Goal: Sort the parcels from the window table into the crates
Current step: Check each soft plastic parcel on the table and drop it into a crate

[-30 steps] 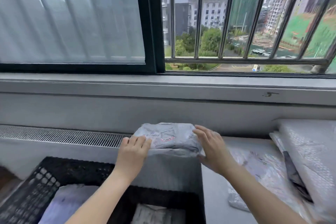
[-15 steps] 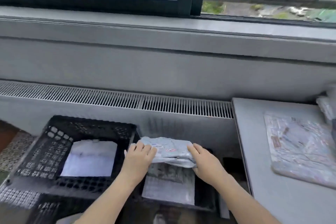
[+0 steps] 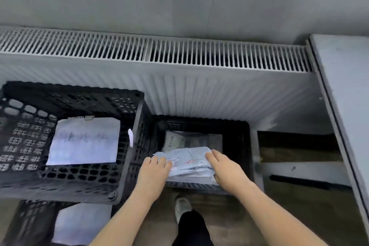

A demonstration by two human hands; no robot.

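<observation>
1. The person holds a soft grey parcel (image 3: 186,161) with both hands. The left hand (image 3: 154,173) grasps its left end, fingers curled over the top. The right hand (image 3: 226,168) grasps its right end the same way.

2. The parcel is down inside the low black crate (image 3: 242,146), the one nearer the table edge (image 3: 339,78). I cannot tell if it is touching what is under it or still a bit above.

3. Just beyond the grip, another flat parcel (image 3: 191,139) lies in the same crate. The held one should go on top of it or right beside it, lying flat.

4. I think the good way is to lower both ends together, so the bag does not tip or slide.

5. Let go only when the parcel rests on something. Open both hands at once and lift them straight up.

6. To the left of the grip stands a taller crate (image 3: 137,126) with a paper sign (image 3: 83,142) on it. The left arm should stay away from its wall when coming up.

7. Below the hands a shoe (image 3: 182,208) stands close to the crate, so don't kick it.
</observation>
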